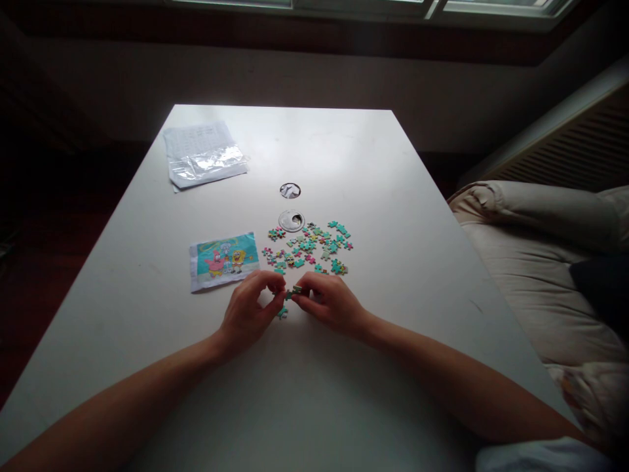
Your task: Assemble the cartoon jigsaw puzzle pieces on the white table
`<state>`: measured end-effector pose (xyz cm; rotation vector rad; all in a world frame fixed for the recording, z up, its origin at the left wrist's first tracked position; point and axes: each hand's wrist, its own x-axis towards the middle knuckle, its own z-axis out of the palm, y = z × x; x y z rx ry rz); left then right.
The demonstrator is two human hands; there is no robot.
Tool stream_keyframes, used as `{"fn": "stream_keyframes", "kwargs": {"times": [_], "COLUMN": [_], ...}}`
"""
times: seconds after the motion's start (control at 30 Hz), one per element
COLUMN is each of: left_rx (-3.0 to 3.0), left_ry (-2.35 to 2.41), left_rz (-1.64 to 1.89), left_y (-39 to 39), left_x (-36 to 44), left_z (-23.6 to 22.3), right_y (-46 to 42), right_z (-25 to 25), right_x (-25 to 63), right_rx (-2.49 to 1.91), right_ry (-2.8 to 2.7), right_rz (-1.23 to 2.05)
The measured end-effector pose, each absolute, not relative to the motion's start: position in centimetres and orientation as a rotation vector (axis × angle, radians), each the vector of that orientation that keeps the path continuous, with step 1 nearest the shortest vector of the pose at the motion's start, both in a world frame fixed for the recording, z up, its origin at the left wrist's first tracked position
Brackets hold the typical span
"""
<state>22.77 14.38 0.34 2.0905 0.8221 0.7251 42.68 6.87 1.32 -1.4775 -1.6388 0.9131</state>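
Between my two hands, just above the table, are small green jigsaw puzzle pieces (289,295). My left hand (251,303) pinches them from one side with thumb and forefinger, and my right hand (330,301) pinches from the other. Whether the pieces are joined I cannot tell. Another green puzzle piece (282,313) shows below my left fingertips. Just beyond my hands spreads a loose heap of puzzle pieces (308,246) in green, pink and yellow. Left of the heap lies a picture sheet (226,261) with cartoon figures on a teal background.
The white table (373,380) carries a clear plastic bag with papers (206,156) at the far left. A round hole (289,191) and a round cover (291,221) sit beyond the heap. To the right stands a pale padded sofa (521,262); a window is behind.
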Motion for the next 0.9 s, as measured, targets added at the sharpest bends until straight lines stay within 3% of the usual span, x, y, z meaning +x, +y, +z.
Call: {"fn": "stream_keyframes", "kwargs": {"times": [0.67,0.9], "left_rx": [2.562,2.778], "left_ry": [0.954,1.040], "left_rz": [0.552,0.437], "left_y": [17.3,18.2], "left_x": [22.2,22.0], "left_z": [0.5,0.6], "right_y": [7.2,8.2], "right_z": [-0.1,0.5], "right_x": [43.8,45.1], "right_rx": [-1.783,-1.694], "right_ry": [-1.931,-1.984], "right_rz": [0.365,0.338]}}
